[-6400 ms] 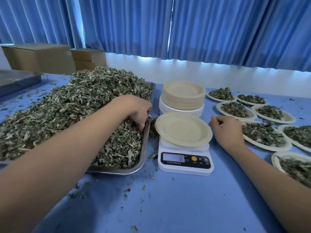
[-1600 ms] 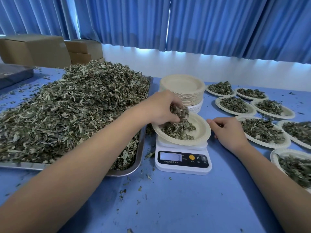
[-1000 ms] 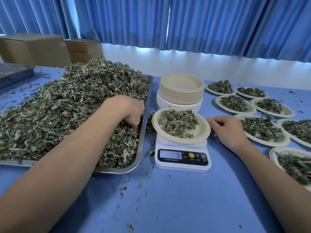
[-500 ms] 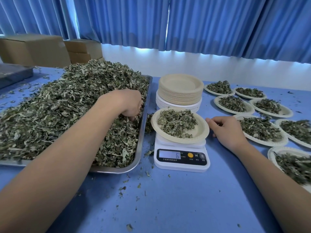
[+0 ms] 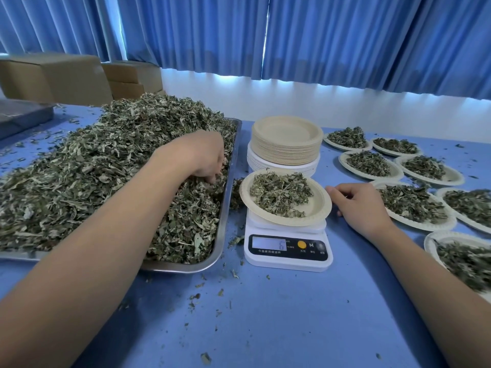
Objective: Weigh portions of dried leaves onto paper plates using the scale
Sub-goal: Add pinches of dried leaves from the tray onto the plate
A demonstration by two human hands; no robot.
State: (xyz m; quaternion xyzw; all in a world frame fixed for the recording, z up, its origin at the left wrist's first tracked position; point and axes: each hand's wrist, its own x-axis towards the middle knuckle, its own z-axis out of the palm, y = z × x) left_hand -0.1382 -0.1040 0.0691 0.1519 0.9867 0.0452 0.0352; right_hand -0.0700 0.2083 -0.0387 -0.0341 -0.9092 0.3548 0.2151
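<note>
A white digital scale (image 5: 288, 253) stands at the table's middle with a beige paper plate (image 5: 320, 208) on it. A small heap of dried leaves (image 5: 279, 192) lies on that plate. Left of the scale, a metal tray (image 5: 225, 216) holds a big pile of dried leaves (image 5: 93, 176). My left hand (image 5: 202, 158) is dug into the pile near the tray's right wall, its fingers curled down around leaves and partly buried. My right hand (image 5: 358, 205) rests on the table just right of the plate, fingers loosely bent and fingertips at its rim.
A stack of unused paper plates (image 5: 285, 139) stands behind the scale. Several filled plates (image 5: 369, 163) cover the table's right side. Cardboard boxes (image 5: 61, 75) sit at the back left. Leaf crumbs (image 5: 196, 296) dot the blue table in front.
My left hand dropped a handful of leaves on the plate, went back into the tray and now digs a little further into the pile. My right hand has stayed beside the plate.
</note>
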